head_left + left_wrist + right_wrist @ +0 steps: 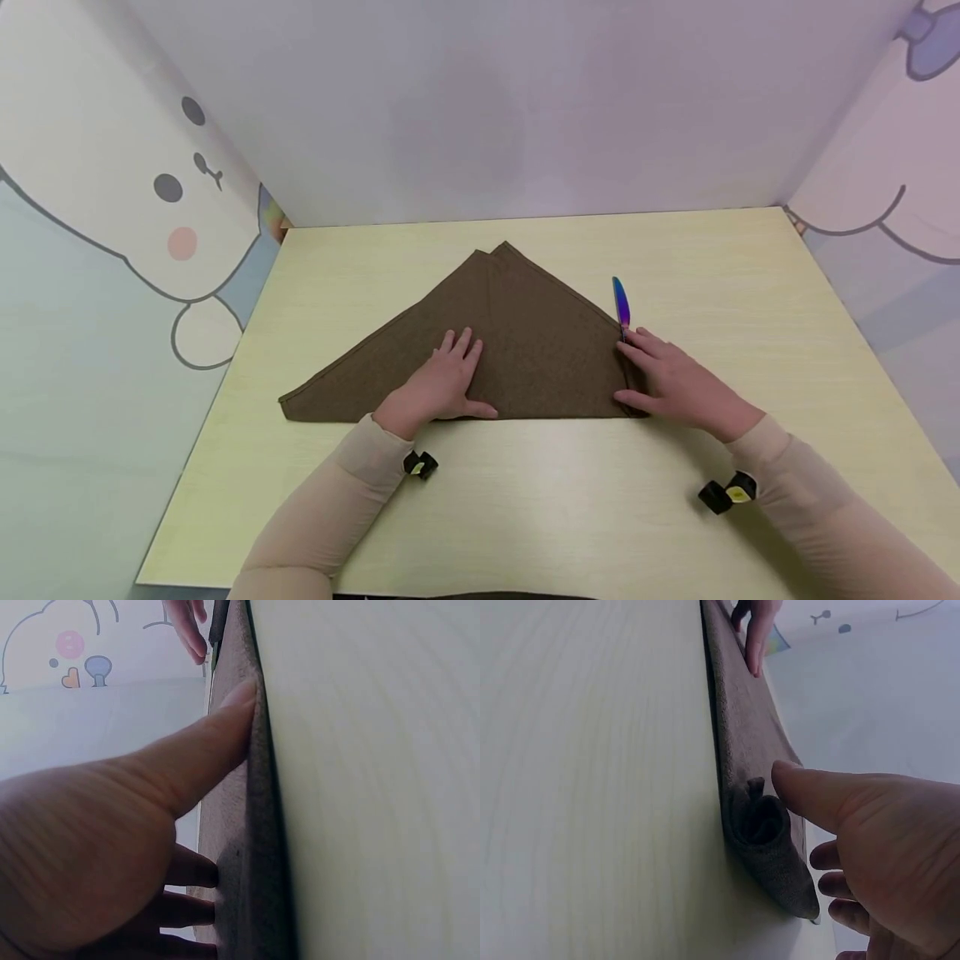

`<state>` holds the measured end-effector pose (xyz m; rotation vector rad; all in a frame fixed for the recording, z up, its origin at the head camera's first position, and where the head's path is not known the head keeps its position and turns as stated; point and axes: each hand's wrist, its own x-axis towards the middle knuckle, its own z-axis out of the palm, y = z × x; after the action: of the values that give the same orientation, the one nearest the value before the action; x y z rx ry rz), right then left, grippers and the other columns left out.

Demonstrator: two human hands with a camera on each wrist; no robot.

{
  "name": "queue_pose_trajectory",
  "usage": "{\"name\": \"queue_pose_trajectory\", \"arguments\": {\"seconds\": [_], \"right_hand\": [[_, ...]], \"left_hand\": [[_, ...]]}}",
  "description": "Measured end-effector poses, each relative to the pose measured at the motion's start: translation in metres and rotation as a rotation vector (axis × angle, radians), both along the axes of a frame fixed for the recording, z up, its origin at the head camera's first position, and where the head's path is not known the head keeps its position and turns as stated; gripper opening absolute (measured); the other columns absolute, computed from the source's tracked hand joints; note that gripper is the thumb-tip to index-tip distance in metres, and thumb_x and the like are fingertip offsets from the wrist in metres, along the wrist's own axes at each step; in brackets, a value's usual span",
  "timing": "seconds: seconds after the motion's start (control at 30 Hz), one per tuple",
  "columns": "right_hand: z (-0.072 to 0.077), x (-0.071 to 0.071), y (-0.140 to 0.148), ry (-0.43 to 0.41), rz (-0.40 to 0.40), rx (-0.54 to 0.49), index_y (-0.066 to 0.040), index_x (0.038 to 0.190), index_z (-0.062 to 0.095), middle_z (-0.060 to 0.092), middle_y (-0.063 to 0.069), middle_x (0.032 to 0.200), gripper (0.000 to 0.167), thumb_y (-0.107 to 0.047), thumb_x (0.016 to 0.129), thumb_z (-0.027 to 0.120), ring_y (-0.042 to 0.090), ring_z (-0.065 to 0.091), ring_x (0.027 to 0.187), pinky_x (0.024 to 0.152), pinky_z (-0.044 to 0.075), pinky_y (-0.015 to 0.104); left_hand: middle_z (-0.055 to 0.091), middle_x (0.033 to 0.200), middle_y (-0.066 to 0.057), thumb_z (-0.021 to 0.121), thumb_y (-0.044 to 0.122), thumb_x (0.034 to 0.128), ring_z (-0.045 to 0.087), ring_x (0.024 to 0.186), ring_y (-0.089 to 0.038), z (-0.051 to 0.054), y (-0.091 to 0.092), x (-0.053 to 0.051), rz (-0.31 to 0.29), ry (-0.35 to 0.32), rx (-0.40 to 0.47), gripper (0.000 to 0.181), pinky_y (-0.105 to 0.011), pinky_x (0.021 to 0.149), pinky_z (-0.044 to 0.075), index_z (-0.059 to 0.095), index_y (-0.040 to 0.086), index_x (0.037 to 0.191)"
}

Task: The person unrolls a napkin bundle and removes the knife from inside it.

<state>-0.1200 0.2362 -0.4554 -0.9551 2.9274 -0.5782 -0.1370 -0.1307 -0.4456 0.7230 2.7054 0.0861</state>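
A brown cloth [555, 358] lies folded into a broad triangle, its long straight edge towards me. Its right end is curled into a roll [769, 840], seen end-on in the right wrist view. A knife with a shiny blue-purple blade [621, 302] sticks out of the far end of that roll; its lower part is hidden. My left hand [442, 383] rests spread on the middle of the cloth, the thumb [214, 739] along the near edge. At the roll is my right hand [675, 383], fingers and thumb extended, thumb tip by the rolled edge.
The pale wooden table [570, 508] reaches beyond the cloth on all sides. A plain wall [525, 108] stands behind it, with cartoon-printed panels [112, 250] at left and right. Each wrist wears a small black camera [727, 493].
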Motion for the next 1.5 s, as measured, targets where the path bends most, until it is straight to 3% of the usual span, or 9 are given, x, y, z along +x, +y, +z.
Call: {"name": "queue_pose_trajectory", "arguments": {"seconds": [0.4,0.63,0.9,1.17,1.5], "right_hand": [[-0.005,0.002,-0.003,0.015,-0.039,0.086,0.005,0.133,0.053,0.036,0.027,0.146,0.068,-0.037,0.084,0.074,0.045,0.032,0.135,0.103,0.033,0.057],[-0.013,0.009,-0.003,0.107,-0.028,0.049,0.005,0.129,0.057,0.047,0.028,0.132,0.063,-0.029,0.08,0.078,0.043,0.048,0.119,0.095,0.043,0.054],[-0.009,0.01,-0.003,0.136,-0.065,0.016,0.003,0.126,0.06,0.05,0.024,0.119,0.058,-0.023,0.078,0.079,0.037,0.051,0.103,0.082,0.048,0.05],[-0.006,0.011,0.003,0.116,-0.081,-0.011,0.002,0.127,0.059,0.052,0.02,0.12,0.057,-0.021,0.078,0.078,0.034,0.052,0.104,0.08,0.05,0.049],[-0.007,0.012,0.01,0.082,-0.08,-0.032,0.001,0.133,0.055,0.052,0.022,0.129,0.062,-0.024,0.08,0.078,0.039,0.052,0.115,0.087,0.047,0.053]], "left_hand": [[0.011,0.157,-0.024,0.065,0.07,0.0742,0.011,0.142,-0.046,-0.001,0.0,0.0,0.003,0.002,-0.004,0.114,-0.053,0.106,0.032,0.021,-0.001,0.152],[0.012,0.157,-0.024,0.065,0.07,0.0745,0.011,0.142,-0.046,0.0,-0.001,0.007,0.001,-0.013,-0.017,0.114,-0.053,0.105,0.033,0.021,-0.002,0.152],[0.012,0.157,-0.024,0.065,0.071,0.0743,0.011,0.142,-0.046,0.002,0.0,0.004,-0.003,0.007,-0.022,0.114,-0.053,0.105,0.033,0.022,-0.001,0.152],[0.011,0.157,-0.024,0.066,0.07,0.0735,0.01,0.142,-0.046,0.002,-0.001,0.001,0.002,0.002,0.006,0.115,-0.053,0.106,0.032,0.022,-0.001,0.151],[0.011,0.157,-0.023,0.066,0.071,0.0731,0.01,0.143,-0.045,-0.002,-0.001,-0.002,0.006,0.003,0.003,0.115,-0.053,0.106,0.032,0.021,0.0,0.152]]}}
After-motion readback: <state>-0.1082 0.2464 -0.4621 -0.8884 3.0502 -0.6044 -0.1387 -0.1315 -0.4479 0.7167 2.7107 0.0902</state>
